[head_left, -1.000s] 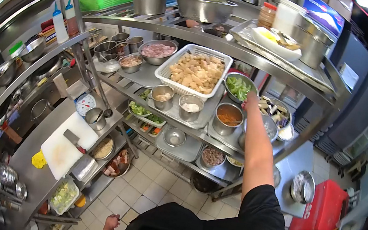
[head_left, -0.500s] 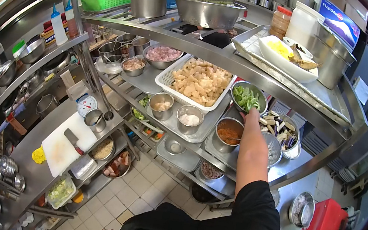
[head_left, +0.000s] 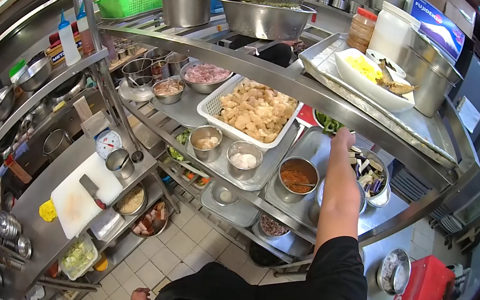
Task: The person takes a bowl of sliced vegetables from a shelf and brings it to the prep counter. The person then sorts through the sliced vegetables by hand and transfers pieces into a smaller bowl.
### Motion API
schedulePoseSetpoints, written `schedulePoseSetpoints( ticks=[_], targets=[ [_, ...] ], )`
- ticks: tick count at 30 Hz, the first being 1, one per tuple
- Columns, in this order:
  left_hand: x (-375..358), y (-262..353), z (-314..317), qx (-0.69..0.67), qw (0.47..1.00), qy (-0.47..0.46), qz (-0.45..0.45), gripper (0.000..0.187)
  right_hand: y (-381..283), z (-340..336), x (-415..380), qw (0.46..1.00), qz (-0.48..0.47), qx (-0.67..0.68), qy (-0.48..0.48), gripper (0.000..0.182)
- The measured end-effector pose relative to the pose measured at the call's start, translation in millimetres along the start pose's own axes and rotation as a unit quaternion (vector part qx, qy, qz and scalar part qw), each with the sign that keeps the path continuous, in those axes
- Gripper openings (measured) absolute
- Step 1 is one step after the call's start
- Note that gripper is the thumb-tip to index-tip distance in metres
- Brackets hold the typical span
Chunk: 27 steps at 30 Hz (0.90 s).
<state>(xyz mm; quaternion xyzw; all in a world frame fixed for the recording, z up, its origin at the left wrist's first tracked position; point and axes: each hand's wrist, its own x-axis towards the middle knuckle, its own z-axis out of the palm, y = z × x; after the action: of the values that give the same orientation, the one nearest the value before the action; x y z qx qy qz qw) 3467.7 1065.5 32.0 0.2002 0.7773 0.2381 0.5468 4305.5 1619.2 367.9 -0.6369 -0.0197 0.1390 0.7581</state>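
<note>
My right hand reaches under the top rail and grips the near rim of a metal bowl of green leaves; its fingers are partly hidden. The rail covers part of this bowl. Just to the right of the hand is a bowl of cut eggplant. Nearer me stand a pot of orange-brown powder with a spoon and, partly behind my forearm, another metal bowl. My left hand hangs low at the bottom of the view, its fingers loosely apart and holding nothing.
A white basket of pale chunks and small metal pots share the middle shelf. Overhead runs a metal rail with trays and colanders above it. On the left counter lie a cutting board and cleaver. A red container stands at lower right.
The bowl of green leaves has moved away from me, farther under the rail, along with my right hand. Bare tray now shows in its former place. More of my left hand is in view.
</note>
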Motion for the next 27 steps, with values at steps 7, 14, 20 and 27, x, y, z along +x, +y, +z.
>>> schedulePoseSetpoints(
  ticks=[7,14,20,27],
  targets=[
    [20.9,2.7,-3.2,0.055,0.997,-0.045,-0.032,0.032,-75.0,-41.0,-45.1,0.979,0.104,0.135,-0.110,0.033],
    [41.9,27.0,-30.7,0.080,0.983,-0.102,0.128,0.025,-91.7,-84.2,-102.7,0.919,0.189,0.095,-0.333,0.033],
    [20.6,148.7,-15.3,-0.101,0.969,-0.104,0.201,0.020,-88.8,-132.7,-271.2,0.865,0.214,0.054,-0.452,0.036],
    [-109.1,280.3,-42.9,-0.270,0.865,-0.308,0.291,0.033,18.8,-206.3,-466.1,0.767,0.295,-0.058,-0.567,0.015]
  ],
)
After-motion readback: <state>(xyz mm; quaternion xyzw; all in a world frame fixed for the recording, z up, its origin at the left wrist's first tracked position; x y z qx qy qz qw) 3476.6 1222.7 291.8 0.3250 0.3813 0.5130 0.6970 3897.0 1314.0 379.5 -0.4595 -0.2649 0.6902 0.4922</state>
